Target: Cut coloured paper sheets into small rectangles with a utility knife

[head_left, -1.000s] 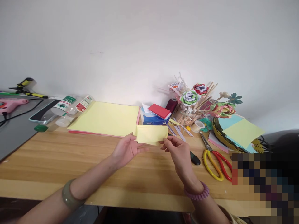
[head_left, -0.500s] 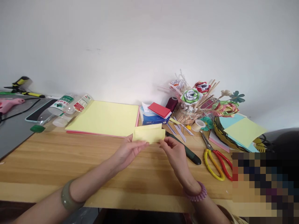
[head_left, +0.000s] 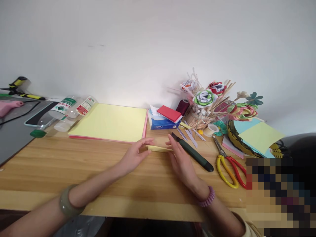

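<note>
A small folded piece of yellow paper (head_left: 160, 149) spans the gap between my two hands, seen nearly edge-on as a narrow strip. My left hand (head_left: 132, 158) has its left end between the thumb and the fingers, and a thin ring shows on one finger. At the other end, my right hand (head_left: 181, 161) has its fingers fairly straight, with the paper's end running in behind them; its grip there is partly hidden. Just right of that hand lies a dark green utility knife (head_left: 195, 154). Behind my left hand is a stack of large yellow sheets (head_left: 111, 121) with pink ones beneath.
Scissors (head_left: 225, 164) with yellow and red handles lie at right, near a basket (head_left: 230, 138) of coloured paper. Paper flowers (head_left: 204, 98) stand behind a tissue pack (head_left: 163, 124) topped with red paper (head_left: 169, 113). At left are plastic bottles (head_left: 63, 108) and a phone (head_left: 41, 115).
The folded yellow paper has tipped from facing me to nearly edge-on and sits lower. My right fingers have straightened from a pinch and risen along its right end. The view has shifted slightly.
</note>
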Available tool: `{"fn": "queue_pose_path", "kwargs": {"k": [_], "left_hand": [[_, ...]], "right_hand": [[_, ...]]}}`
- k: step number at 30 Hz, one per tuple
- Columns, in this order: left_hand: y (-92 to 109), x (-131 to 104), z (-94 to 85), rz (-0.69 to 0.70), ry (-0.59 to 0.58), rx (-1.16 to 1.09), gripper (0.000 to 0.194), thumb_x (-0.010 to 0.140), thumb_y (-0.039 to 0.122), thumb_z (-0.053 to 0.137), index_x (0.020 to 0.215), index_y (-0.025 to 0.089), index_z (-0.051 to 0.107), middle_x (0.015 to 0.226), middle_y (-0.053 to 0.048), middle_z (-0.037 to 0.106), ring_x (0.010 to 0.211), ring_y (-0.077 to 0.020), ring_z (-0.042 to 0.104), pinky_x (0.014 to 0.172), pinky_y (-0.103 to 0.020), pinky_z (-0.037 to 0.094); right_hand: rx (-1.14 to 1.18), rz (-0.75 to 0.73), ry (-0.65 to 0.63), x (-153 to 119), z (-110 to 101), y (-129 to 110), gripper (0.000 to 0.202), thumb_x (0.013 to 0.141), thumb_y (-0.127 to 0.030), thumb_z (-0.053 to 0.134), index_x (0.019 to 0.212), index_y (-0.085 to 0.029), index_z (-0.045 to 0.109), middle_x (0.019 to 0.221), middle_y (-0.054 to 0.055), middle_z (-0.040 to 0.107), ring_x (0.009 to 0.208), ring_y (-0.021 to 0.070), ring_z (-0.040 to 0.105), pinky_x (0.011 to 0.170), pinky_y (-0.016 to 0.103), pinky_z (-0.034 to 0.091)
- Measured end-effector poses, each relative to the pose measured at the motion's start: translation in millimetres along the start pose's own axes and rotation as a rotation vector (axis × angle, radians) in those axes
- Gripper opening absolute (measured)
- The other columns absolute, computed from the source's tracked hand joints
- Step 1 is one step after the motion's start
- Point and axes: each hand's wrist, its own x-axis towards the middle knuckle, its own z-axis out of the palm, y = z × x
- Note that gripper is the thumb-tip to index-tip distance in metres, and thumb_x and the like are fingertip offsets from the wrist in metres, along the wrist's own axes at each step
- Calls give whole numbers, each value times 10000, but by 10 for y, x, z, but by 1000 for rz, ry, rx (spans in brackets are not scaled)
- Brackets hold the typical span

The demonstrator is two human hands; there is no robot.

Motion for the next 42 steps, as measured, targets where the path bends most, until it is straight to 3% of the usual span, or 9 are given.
{"fn": "queue_pose_path", "kwargs": {"k": [4, 8, 13, 18, 24, 29, 35, 38, 42], "left_hand": [[-52, 15, 45, 121, -66, 201, 411, 840, 223, 497, 1247, 170, 485, 1164, -117, 593, 1109, -217, 544, 989, -425, 395], [-57, 103, 114, 171, -93, 288, 355, 864, 222, 460, 1210, 167, 514, 1225, -130, 566, 1126, -220, 536, 985, -418, 401], [-30, 198, 166, 155, -130, 306, 284, 868, 218, 457, 1099, 190, 619, 1156, -84, 639, 1087, -218, 561, 987, -397, 390], [58, 196, 157, 79, -169, 271, 223, 863, 301, 496, 903, 195, 687, 966, -37, 712, 904, -198, 633, 840, -322, 468], [221, 178, 126, -19, -122, 177, 236, 812, 379, 529, 782, 175, 644, 802, -3, 679, 782, -167, 606, 740, -266, 450], [269, 193, 24, -133, -256, 98, 278, 770, 417, 575, 755, 159, 676, 670, 12, 657, 610, -129, 566, 577, -226, 422], [342, 302, -115, -175, -450, 130, 271, 774, 407, 603, 817, 167, 721, 753, -16, 714, 661, -152, 620, 598, -232, 457], [477, 508, -178, -12, -332, 276, 215, 787, 357, 598, 827, 187, 725, 815, -19, 726, 752, -174, 646, 700, -264, 485], [638, 856, -266, 357, 181, 410, 226, 824, 243, 535, 987, 220, 691, 1081, -33, 679, 1052, -195, 586, 936, -339, 432]], "right_hand": [[-65, -1, -17, -44, 94, 65, 595, 886, -60, 267, 1453, -227, 202, 1274, 162, 456, 1091, 206, 542, 878, 417, 488], [-97, -12, 4, -12, 150, 64, 600, 892, -66, 286, 1456, -229, 164, 1316, 158, 405, 1199, 224, 455, 951, 436, 442], [-96, -29, -46, 43, 157, 76, 480, 899, -107, 333, 1375, -167, 354, 1246, 170, 482, 1164, 266, 445, 961, 495, 410], [-16, -5, -135, 91, 31, 12, 345, 875, -101, 356, 1136, -186, 565, 1026, 110, 599, 973, 243, 522, 879, 461, 445], [164, 140, -184, 167, -144, -206, 231, 949, -273, 332, 961, -189, 546, 890, 54, 608, 823, 165, 552, 751, 321, 466], [312, 202, -372, 227, -311, -198, 348, 941, -425, 373, 845, -161, 579, 743, 8, 618, 664, 112, 559, 600, 225, 456], [223, 149, -502, 379, -501, -128, 425, 903, -489, 425, 791, -159, 670, 696, 1, 649, 610, 109, 564, 533, 209, 428], [33, 122, -383, 587, -614, -146, 333, 897, -413, 459, 785, -193, 682, 729, 4, 657, 665, 130, 564, 592, 233, 423], [-301, 115, -50, 959, -662, -129, 348, 945, -283, 338, 1033, -159, 651, 991, 126, 648, 985, 244, 492, 797, 360, 372]]}}
